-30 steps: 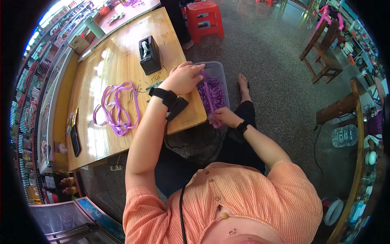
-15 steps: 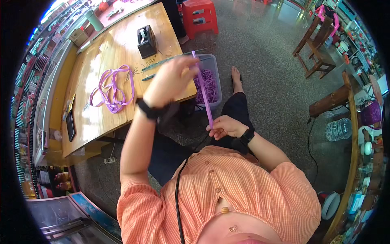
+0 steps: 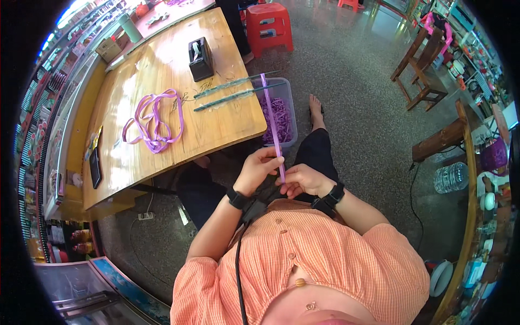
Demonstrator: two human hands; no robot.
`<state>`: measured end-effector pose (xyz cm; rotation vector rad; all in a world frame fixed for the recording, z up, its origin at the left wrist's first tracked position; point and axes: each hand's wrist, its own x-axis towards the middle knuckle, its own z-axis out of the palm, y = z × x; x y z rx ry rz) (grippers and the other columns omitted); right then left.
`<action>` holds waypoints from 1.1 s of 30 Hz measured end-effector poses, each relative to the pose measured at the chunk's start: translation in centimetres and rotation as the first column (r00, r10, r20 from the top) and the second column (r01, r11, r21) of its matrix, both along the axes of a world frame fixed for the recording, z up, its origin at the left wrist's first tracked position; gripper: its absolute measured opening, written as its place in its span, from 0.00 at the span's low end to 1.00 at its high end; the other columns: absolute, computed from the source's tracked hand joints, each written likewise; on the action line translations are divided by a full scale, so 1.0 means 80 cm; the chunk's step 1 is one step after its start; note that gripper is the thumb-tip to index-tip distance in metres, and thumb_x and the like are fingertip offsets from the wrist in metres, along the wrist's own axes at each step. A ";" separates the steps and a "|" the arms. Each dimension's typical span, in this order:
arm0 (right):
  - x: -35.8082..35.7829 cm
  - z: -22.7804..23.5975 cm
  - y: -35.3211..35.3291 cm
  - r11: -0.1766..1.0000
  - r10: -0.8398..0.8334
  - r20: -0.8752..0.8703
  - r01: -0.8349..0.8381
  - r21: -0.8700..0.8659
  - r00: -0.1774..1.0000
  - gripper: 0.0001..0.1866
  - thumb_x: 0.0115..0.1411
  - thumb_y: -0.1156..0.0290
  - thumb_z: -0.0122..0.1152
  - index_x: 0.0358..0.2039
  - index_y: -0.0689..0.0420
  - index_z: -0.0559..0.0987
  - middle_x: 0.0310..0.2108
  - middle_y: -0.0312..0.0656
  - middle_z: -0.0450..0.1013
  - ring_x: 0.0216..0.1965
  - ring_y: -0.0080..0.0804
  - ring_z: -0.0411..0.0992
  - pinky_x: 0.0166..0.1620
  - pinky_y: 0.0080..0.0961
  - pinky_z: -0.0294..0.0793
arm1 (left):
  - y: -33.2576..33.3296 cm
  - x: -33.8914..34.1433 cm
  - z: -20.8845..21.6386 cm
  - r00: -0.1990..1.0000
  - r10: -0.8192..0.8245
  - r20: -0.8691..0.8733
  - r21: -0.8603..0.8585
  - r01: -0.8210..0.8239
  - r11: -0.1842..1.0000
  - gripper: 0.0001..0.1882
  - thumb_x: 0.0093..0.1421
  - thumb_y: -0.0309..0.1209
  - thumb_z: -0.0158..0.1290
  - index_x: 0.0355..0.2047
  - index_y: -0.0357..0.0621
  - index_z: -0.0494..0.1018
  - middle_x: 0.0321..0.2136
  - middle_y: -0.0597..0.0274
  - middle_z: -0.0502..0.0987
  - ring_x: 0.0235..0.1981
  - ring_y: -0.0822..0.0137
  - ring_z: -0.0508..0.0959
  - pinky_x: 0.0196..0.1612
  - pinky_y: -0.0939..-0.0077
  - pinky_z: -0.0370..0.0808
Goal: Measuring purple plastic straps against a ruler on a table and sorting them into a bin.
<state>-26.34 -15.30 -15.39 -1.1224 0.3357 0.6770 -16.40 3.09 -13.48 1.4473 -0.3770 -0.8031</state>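
Note:
A long, flat purple ribbon strip (image 3: pixel 272 122) stretches away from me past the table's right edge. My left hand (image 3: pixel 257 172) pinches it between thumb and fingers. Just below, its near end is between the fingers of my right hand (image 3: pixel 306 181), in front of my shirt. The far part of the strip passes over a clear plastic bin (image 3: pixel 293 116) full of shredded purple pieces (image 3: pixel 279 120). Two thin green rods (image 3: pixel 230 100), wrapped in something clear, lie across the table corner with their ends jutting over the bin.
On the wooden table (image 3: pixel 216 130) are a loose tangle of purple ribbon (image 3: pixel 154 145), a black tape dispenser (image 3: pixel 201 59) and a dark phone (image 3: pixel 95 170). A red stool (image 3: pixel 269 27) and a wooden chair (image 3: pixel 425 70) stand beyond. A large water bottle (image 3: pixel 452 176) is at right.
My left hand has come down from above the table's right corner to the strip's near end, beside my right hand. The rods on the table now show fully.

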 end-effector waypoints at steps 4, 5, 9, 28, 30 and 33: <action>-0.001 0.003 0.002 0.999 -0.013 0.012 0.014 -0.033 1.000 0.16 0.66 0.65 0.58 0.45 0.66 0.80 0.31 0.46 0.80 0.27 0.27 0.79 0.34 0.25 0.83 | 0.000 0.013 -0.011 0.999 -0.028 -0.023 0.031 0.029 0.999 0.15 0.64 0.31 0.61 0.49 0.38 0.79 0.39 0.66 0.82 0.37 0.76 0.79 0.38 0.80 0.77; -0.001 0.000 0.002 0.999 -0.018 0.010 0.018 -0.027 1.000 0.16 0.66 0.65 0.58 0.45 0.66 0.80 0.31 0.46 0.80 0.27 0.27 0.78 0.34 0.25 0.83 | 0.001 0.015 -0.016 0.998 -0.066 0.006 0.061 0.065 0.996 0.13 0.64 0.32 0.62 0.45 0.38 0.81 0.36 0.67 0.82 0.35 0.76 0.78 0.38 0.80 0.76; -0.004 0.001 -0.001 0.999 -0.038 0.005 0.038 -0.033 0.999 0.16 0.65 0.66 0.58 0.45 0.66 0.80 0.31 0.46 0.81 0.26 0.27 0.78 0.35 0.25 0.83 | 0.003 0.009 -0.019 0.979 -0.160 0.124 0.109 0.147 0.983 0.10 0.63 0.33 0.62 0.38 0.37 0.83 0.30 0.68 0.82 0.31 0.78 0.77 0.37 0.81 0.74; 0.172 0.033 -0.026 0.896 -0.287 0.606 0.432 -0.104 0.742 0.15 0.70 0.62 0.58 0.44 0.62 0.82 0.34 0.32 0.79 0.31 0.15 0.75 0.35 0.16 0.73 | -0.007 -0.017 -0.017 0.985 -0.097 0.140 0.126 0.079 0.989 0.16 0.61 0.39 0.63 0.28 0.36 0.84 0.20 0.64 0.80 0.22 0.77 0.76 0.29 0.78 0.73; 0.196 0.040 -0.023 0.879 -0.302 0.625 0.464 -0.110 0.720 0.15 0.70 0.63 0.58 0.43 0.63 0.82 0.35 0.33 0.80 0.31 0.15 0.75 0.35 0.15 0.73 | -0.004 -0.017 -0.020 0.979 -0.096 0.182 0.142 0.070 0.987 0.16 0.61 0.39 0.63 0.28 0.36 0.84 0.20 0.64 0.81 0.22 0.76 0.76 0.29 0.78 0.73; 0.218 0.055 -0.020 0.872 -0.330 0.633 0.482 -0.080 0.700 0.14 0.70 0.65 0.58 0.43 0.63 0.82 0.35 0.36 0.81 0.32 0.18 0.77 0.36 0.16 0.75 | 0.000 -0.017 -0.010 0.963 -0.104 0.249 0.206 0.052 0.977 0.15 0.60 0.39 0.64 0.28 0.37 0.84 0.19 0.61 0.81 0.22 0.75 0.77 0.29 0.76 0.74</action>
